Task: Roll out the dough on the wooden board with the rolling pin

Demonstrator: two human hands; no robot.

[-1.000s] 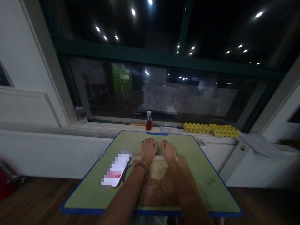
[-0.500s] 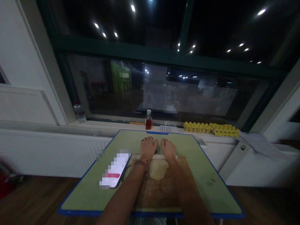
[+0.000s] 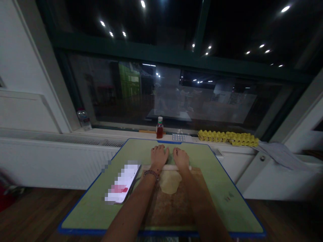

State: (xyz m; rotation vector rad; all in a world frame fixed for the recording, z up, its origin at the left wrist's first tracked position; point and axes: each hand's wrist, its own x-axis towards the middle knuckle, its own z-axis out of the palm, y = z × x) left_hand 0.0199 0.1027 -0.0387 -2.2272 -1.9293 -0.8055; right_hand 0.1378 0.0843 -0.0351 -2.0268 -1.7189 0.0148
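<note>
A pale rolling pin (image 3: pixel 170 167) lies across the far part of a wooden board (image 3: pixel 171 213). My left hand (image 3: pixel 158 157) and my right hand (image 3: pixel 180 158) rest over it side by side, heels and wrists above the pin. Their fingers reach forward past it, slightly bent, not wrapped around it; the undersides of both palms are hidden. On the near side of the pin, between my forearms, a thin, roughly round sheet of dough (image 3: pixel 170 183) is spread on the board. A beaded bracelet (image 3: pixel 151 173) circles my left wrist.
The board is on a green table (image 3: pixel 227 181) with a blue rim. A lit phone (image 3: pixel 123 185), partly pixelated, lies left of my left forearm. On the windowsill behind are a bottle of reddish liquid (image 3: pixel 159 129), yellow egg trays (image 3: pixel 227 137) and a clear bottle (image 3: pixel 84 119).
My hands stay over the rolling pin and have hardly moved. The dough lies in almost the same place, and the whole view has shifted slightly.
</note>
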